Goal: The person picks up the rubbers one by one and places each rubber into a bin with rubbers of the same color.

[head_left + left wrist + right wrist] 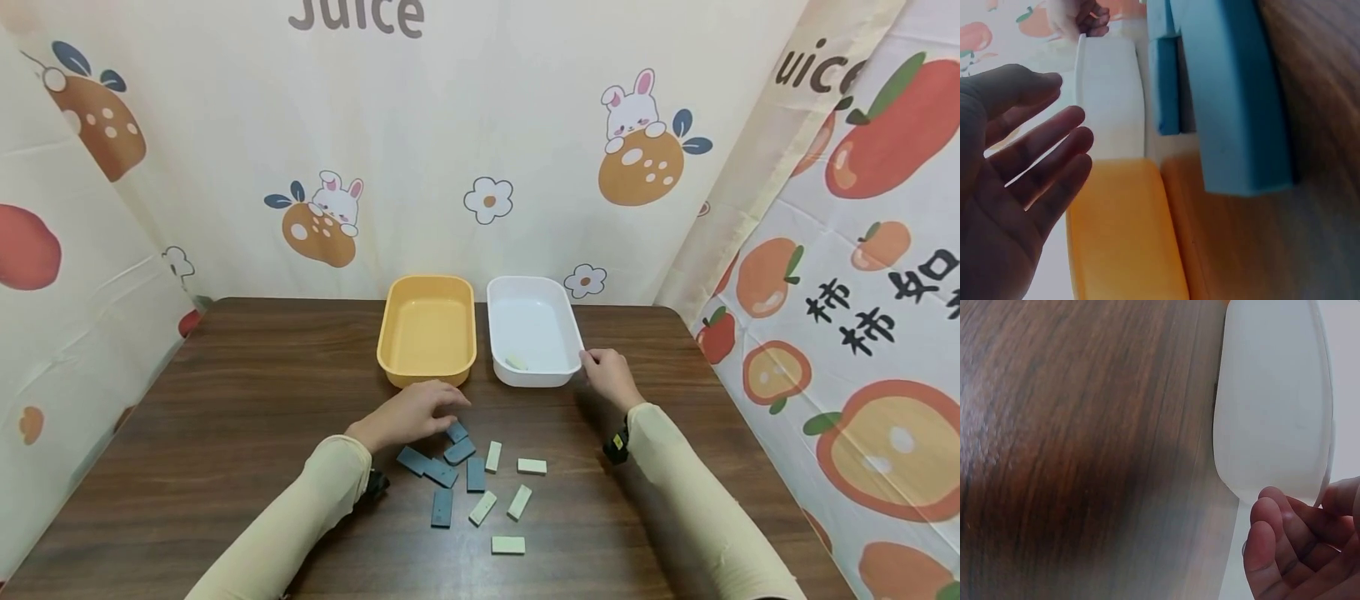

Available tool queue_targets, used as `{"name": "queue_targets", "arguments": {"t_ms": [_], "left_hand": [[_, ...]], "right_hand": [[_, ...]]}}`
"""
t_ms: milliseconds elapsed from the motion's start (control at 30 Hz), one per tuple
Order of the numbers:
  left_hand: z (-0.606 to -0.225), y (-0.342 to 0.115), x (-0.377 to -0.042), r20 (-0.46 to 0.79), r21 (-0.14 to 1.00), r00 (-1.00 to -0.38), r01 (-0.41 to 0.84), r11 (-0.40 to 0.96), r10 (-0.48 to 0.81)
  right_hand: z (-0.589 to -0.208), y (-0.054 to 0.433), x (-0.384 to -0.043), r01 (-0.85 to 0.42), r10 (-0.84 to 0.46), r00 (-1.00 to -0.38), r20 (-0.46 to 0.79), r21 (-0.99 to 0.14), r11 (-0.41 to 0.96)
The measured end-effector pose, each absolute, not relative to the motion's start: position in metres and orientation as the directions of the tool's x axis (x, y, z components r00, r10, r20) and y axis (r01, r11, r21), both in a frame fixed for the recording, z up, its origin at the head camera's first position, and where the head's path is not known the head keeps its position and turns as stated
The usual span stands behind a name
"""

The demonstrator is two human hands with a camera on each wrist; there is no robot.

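Note:
My left hand (411, 412) hovers over a group of blue-grey rectangular blocks (442, 508), just in front of the yellow bin (427, 329). In the left wrist view its fingers (1054, 140) are loosely extended and hold nothing. At the near right corner of the white bin (534, 321), my right hand (611, 377) pinches the rim between thumb and fingers, as the right wrist view shows with the bin wall (1275, 406) beside the fingertips. One pale green block (516, 362) lies inside the white bin, near its front end.
Several pale green blocks (507, 545) lie scattered on the brown wooden table (247, 400), right of the blue-grey ones. The two bins stand side by side at the table's back edge. Behind them hangs a printed curtain (420, 108), with more curtain along both sides.

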State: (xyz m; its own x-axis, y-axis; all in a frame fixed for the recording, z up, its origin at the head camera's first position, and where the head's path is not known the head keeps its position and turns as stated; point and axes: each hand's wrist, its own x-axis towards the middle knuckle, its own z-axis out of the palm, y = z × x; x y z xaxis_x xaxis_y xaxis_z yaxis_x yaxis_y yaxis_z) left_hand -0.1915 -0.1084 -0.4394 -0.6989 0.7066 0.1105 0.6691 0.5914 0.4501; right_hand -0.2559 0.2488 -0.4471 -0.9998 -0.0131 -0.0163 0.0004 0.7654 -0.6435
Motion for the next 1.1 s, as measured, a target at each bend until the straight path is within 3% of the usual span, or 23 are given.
{"name": "queue_targets", "arguments": {"t_ms": [300,633,1100], "left_hand": [[-0.448,-0.102,-0.188,-0.011,0.378,-0.662,0.691,0.616,0.749],[-0.455,-0.095,-0.189,-0.038,0.334,-0.632,0.722,0.606,0.774],[-0.458,-0.094,-0.192,-0.038,0.260,-0.654,0.724,0.639,0.755]], "right_hand": [[-0.451,0.250,-0.258,0.016,-0.009,-0.999,-0.035,-0.652,0.758],[-0.451,0.248,-0.258,0.010,-0.005,-1.000,-0.022,-0.658,0.753],[-0.451,0.247,-0.257,0.031,0.005,-0.999,-0.040,-0.672,0.740]]}}
